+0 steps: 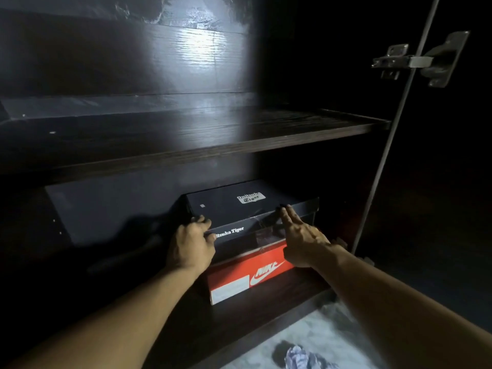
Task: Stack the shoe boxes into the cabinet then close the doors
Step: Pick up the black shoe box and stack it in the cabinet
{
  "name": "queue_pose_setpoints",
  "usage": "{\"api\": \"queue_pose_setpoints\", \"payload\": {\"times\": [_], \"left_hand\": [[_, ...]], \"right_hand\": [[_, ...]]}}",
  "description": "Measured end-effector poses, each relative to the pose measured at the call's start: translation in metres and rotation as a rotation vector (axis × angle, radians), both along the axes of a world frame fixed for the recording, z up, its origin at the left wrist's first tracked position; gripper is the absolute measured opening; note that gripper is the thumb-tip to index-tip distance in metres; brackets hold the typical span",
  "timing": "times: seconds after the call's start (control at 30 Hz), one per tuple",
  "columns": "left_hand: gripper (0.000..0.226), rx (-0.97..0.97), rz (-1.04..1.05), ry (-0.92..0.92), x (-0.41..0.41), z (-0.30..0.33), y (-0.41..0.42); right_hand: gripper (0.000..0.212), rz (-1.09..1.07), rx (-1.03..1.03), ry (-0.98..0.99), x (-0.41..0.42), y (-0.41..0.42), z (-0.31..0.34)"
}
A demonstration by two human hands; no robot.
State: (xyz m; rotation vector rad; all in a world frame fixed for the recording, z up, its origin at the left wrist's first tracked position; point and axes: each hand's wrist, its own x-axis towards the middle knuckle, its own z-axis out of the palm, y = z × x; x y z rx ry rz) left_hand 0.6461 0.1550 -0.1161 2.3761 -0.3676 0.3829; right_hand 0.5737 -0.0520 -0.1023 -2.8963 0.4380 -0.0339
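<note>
We are looking into a dark cabinet (186, 145), where the black box (239, 209) sits squarely on the red box (247, 275) on the bottom shelf, toward the right side — at about 5 o'clock from the middle of the view. Our left hand (193, 243) grips the black box's near left corner, fingers curled over the lid edge at 9 o'clock of the box. Our right hand (300, 235) lies flat with straight fingers together, its fingertips (283, 211) touching the lid's near right edge at 3 o'clock of the box; it grasps nothing. The red box's end label faces us, and its front juts out a little past the black box above it. A bare shelf (266, 134) runs across above the boxes. At 2 o'clock a metal hinge (415, 61) holds the open door (452, 182). At 6 o'clock, on the pale floor (319, 339), lies a crumpled cloth (300, 358).
</note>
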Motion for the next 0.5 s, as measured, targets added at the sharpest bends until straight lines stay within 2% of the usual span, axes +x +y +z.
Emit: {"api": "queue_pose_setpoints", "payload": {"times": [0.1,0.23,0.3,0.43,0.5], "left_hand": [[0.053,0.091,0.007,0.066,-0.011,0.005,-0.001],[0.064,0.178,0.006,0.077,-0.038,0.019,-0.008],[0.064,0.155,-0.026,0.13,-0.058,0.033,-0.016],[0.06,0.199,-0.213,0.251,-0.109,0.062,-0.042],[0.06,0.258,-0.374,0.338,-0.141,0.075,-0.06]], "right_hand": [[0.089,0.01,0.021,0.01,-0.021,-0.011,0.01],[0.056,-0.001,0.036,0.009,-0.075,-0.026,0.03],[0.057,-0.016,0.0,0.059,-0.109,-0.033,0.041],[0.039,-0.095,-0.018,0.118,-0.189,-0.044,0.071],[0.049,-0.147,-0.014,0.121,-0.238,-0.047,0.087]]}}
